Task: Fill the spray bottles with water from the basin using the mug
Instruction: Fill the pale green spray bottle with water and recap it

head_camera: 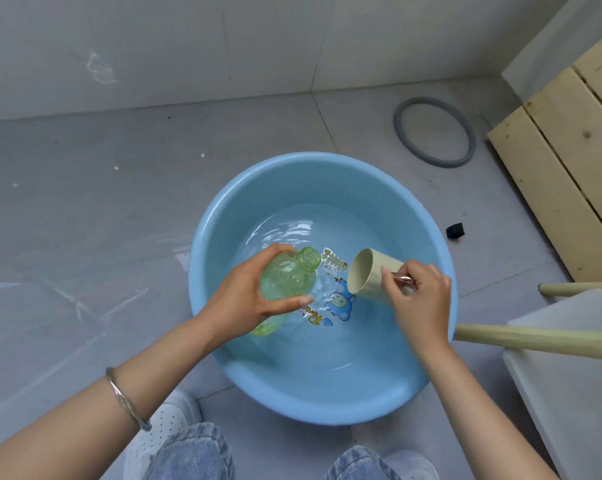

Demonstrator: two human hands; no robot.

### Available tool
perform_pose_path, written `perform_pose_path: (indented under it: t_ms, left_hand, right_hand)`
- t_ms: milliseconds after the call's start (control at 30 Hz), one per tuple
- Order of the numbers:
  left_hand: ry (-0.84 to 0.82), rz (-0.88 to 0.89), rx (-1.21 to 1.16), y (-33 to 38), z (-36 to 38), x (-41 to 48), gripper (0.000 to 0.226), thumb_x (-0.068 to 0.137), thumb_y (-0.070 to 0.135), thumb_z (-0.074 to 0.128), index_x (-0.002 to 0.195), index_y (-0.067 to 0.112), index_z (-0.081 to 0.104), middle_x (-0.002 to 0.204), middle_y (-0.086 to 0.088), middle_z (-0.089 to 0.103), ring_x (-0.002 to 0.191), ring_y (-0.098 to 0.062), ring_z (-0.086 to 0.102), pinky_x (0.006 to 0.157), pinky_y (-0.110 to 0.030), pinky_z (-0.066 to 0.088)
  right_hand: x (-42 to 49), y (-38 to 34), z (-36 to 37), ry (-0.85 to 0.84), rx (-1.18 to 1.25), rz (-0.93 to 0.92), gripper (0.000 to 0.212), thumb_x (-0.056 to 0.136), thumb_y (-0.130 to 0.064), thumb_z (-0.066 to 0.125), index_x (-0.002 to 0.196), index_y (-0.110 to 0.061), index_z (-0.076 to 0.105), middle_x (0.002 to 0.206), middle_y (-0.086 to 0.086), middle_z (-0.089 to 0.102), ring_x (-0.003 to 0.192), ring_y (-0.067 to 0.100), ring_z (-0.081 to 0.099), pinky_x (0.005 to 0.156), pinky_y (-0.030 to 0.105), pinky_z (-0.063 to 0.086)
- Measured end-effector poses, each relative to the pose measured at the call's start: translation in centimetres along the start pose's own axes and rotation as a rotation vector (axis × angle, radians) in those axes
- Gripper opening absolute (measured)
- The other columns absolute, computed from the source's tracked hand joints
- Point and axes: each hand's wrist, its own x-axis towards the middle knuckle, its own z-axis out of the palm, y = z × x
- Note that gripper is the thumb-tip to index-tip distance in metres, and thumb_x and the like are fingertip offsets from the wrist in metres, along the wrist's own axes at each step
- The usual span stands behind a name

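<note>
Bottle (287, 282) wrapped by left grip (244, 296), mug (368, 271) clasped by right grip (420, 301), over basin (379, 188)

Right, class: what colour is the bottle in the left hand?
Translucent green; the bottle shows best in the head view.

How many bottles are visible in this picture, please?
1. The green bottle, without a cap, is held by the left hand over the water in the blue basin, beside the mug. Other bottles may be outside the view.
</note>
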Motion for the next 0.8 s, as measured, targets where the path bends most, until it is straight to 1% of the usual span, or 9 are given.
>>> perform_pose_path:
  t_ms: [67,167,267,367,500,633,700,767,800]
  left_hand:
    - [0.004,-0.002,0.003,0.1,0.0,0.0,0.056,0.060,0.072,0.068,0.108,0.053,0.047,0.113,0.038,0.054,0.105,0.016,0.052,0.088,-0.003,0.035]
    - [0.014,0.000,-0.002,0.1,0.0,0.0,0.055,0.060,0.072,0.069,0.107,0.052,0.048,0.113,0.038,0.054,0.106,0.016,0.052,0.089,-0.004,0.035]
    - [0.012,-0.007,-0.007,0.1,0.0,-0.1,0.055,0.060,0.072,0.069,0.107,0.052,0.048,0.111,0.037,0.056,0.105,0.013,0.054,0.089,-0.005,0.036]
    - [0.012,-0.012,-0.007,0.1,0.1,-0.2,0.056,0.059,0.073,0.069,0.107,0.053,0.048,0.111,0.038,0.056,0.104,0.012,0.054,0.088,-0.005,0.037]
    - [0.018,-0.015,-0.010,-0.1,0.0,-0.1,0.058,0.059,0.073,0.069,0.108,0.053,0.048,0.112,0.034,0.058,0.108,0.007,0.056,0.091,-0.010,0.040]
    - [0.027,-0.007,-0.009,-0.1,-0.1,-0.1,0.057,0.059,0.073,0.069,0.109,0.053,0.048,0.113,0.034,0.058,0.108,0.008,0.055,0.090,-0.009,0.039]
    - [0.029,-0.002,-0.014,-0.2,-0.1,-0.1,0.059,0.060,0.073,0.069,0.110,0.049,0.050,0.112,0.029,0.060,0.110,0.005,0.056,0.092,-0.012,0.040]
    - [0.033,0.001,-0.021,-0.3,-0.1,-0.1,0.062,0.060,0.073,0.070,0.113,0.046,0.051,0.113,0.027,0.061,0.111,0.003,0.056,0.093,-0.013,0.040]
    - [0.036,0.003,-0.022,-0.4,-0.2,-0.1,0.062,0.061,0.072,0.070,0.113,0.045,0.051,0.114,0.027,0.060,0.111,0.004,0.056,0.093,-0.012,0.040]
  right_hand:
    - [-0.1,0.9,1.0,-0.035,-0.060,-0.039,0.030,0.078,-0.025,0.065,0.060,-0.021,0.042,0.056,-0.008,0.045,0.060,0.022,0.044,0.068,0.029,0.021]
    - [-0.2,1.1,1.9,-0.074,-0.128,-0.137,0.028,0.080,-0.032,0.058,0.060,-0.018,0.044,0.056,-0.009,0.042,0.059,0.016,0.038,0.067,0.026,0.017]
    - [-0.3,0.9,2.5,-0.114,-0.186,-0.235,0.028,0.080,-0.029,0.059,0.060,-0.018,0.041,0.058,-0.011,0.034,0.058,0.018,0.038,0.067,0.025,0.017]
    - [-0.7,0.5,3.3,-0.148,-0.215,-0.257,0.029,0.076,-0.021,0.066,0.058,-0.015,0.043,0.054,-0.005,0.040,0.059,0.021,0.042,0.068,0.023,0.018]
    - [-1.2,-0.4,4.1,-0.168,-0.129,-0.272,0.029,0.080,-0.028,0.061,0.060,-0.017,0.043,0.056,-0.008,0.040,0.064,0.013,0.033,0.069,0.023,0.020]
    - [-1.4,-1.9,3.5,-0.201,0.107,-0.074,0.033,0.080,-0.026,0.066,0.061,-0.024,0.039,0.056,-0.015,0.036,0.065,0.010,0.034,0.071,0.023,0.027]
    - [-1.3,-2.5,2.5,-0.169,0.249,0.078,0.040,0.082,-0.022,0.070,0.058,-0.024,0.038,0.054,-0.011,0.039,0.064,0.010,0.038,0.070,0.022,0.031]
    - [-1.0,-3.0,1.2,-0.126,0.402,0.211,0.041,0.083,-0.017,0.071,0.056,-0.017,0.040,0.054,-0.007,0.039,0.058,0.009,0.036,0.060,0.023,0.030]
    - [-0.9,-3.2,0.5,-0.105,0.470,0.254,0.041,0.083,-0.016,0.071,0.057,-0.012,0.041,0.055,0.001,0.040,0.057,0.010,0.035,0.057,0.024,0.029]
